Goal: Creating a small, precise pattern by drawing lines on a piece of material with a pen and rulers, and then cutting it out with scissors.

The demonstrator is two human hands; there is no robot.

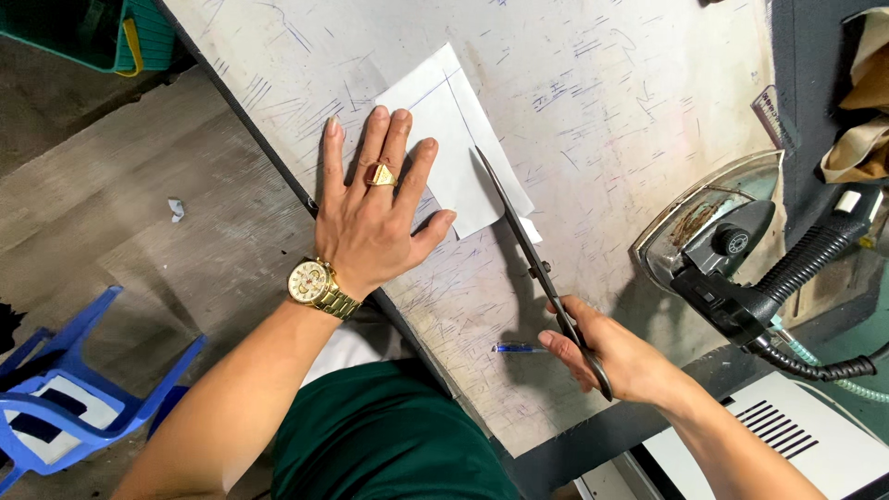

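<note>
Nearest, the right hand (616, 356) gripped the scissors (532, 255), a blue pen (519, 348) just left of it. Beyond, the blades met the white paper (454, 139). The left hand (375, 218) lay spread flat on that paper. An iron (732, 250) stood right of the paper.

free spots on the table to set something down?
Bare tabletop between the white sheet and the iron, and along the far edge. Crowded near the front: left hand on the sheet, right hand with scissors, blue pen.
</note>
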